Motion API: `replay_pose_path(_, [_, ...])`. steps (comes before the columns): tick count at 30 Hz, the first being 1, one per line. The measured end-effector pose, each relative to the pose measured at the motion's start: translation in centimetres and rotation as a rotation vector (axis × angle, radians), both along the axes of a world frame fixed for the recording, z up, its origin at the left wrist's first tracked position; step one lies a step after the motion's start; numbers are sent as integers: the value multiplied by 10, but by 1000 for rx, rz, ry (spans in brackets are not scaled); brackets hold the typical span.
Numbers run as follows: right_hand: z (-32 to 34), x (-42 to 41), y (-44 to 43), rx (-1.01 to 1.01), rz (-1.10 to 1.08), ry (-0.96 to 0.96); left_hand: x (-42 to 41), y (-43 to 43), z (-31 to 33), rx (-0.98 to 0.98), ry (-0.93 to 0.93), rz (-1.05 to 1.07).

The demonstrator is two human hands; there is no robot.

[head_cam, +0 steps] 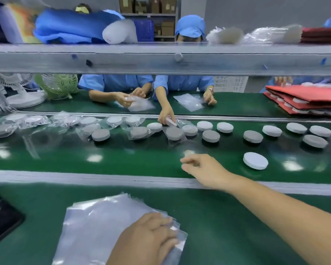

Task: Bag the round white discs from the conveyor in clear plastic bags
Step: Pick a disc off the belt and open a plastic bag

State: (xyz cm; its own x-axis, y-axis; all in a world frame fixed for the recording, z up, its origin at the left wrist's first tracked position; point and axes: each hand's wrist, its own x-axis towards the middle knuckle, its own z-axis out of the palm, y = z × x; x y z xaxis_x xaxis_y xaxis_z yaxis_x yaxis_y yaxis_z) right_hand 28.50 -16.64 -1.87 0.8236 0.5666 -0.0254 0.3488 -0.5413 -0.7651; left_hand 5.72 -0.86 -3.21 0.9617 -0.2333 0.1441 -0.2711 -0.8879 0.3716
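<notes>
Several round white discs lie on the green conveyor (122,159); the nearest bare disc (255,160) sits alone at the right. Others further back are bare (211,136) or sealed in bags (139,132). My right hand (203,168) reaches over the belt's near rail, blurred, fingers apart, holding nothing, left of the nearest disc. My left hand (151,238) rests flat on the right corner of a stack of clear plastic bags (96,226) on the near green table.
A metal rail (84,177) divides my table from the belt. Across it, two people in blue handle bags and discs (166,115). A grey shelf beam (161,60) crosses overhead. Fans (59,85) stand far left, red folders (304,100) far right, a black tray (2,220) at left.
</notes>
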Motion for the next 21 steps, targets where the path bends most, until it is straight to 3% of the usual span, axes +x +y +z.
replay_pose_path(2, [-11,-26,-62,-244,56,-348,-7,-6,-24,-50,-115,26])
replay_pose_path(4, [-28,-43,-139,-444,-24,-676,-13,-3,-28,-7,-119,-21])
replay_pose_path(8, [-98,-48,-290,-736,-370,-592,-13,-3,-11,212,-204,79])
replay_pose_path(12, [-157,-27,-371,-684,-250,-438,-13,-15,-7,153,-221,112])
replay_pose_path(15, [-115,-32,-365,-532,-304,-340,-12,-18,-10,74,-206,174])
replay_pose_path(18, [-57,-69,-319,-393,-356,-498,-6,-17,-6,-10,-147,229])
replay_pose_path(21, [-7,-96,-245,-157,-276,-513,2,-14,2,-110,-114,263])
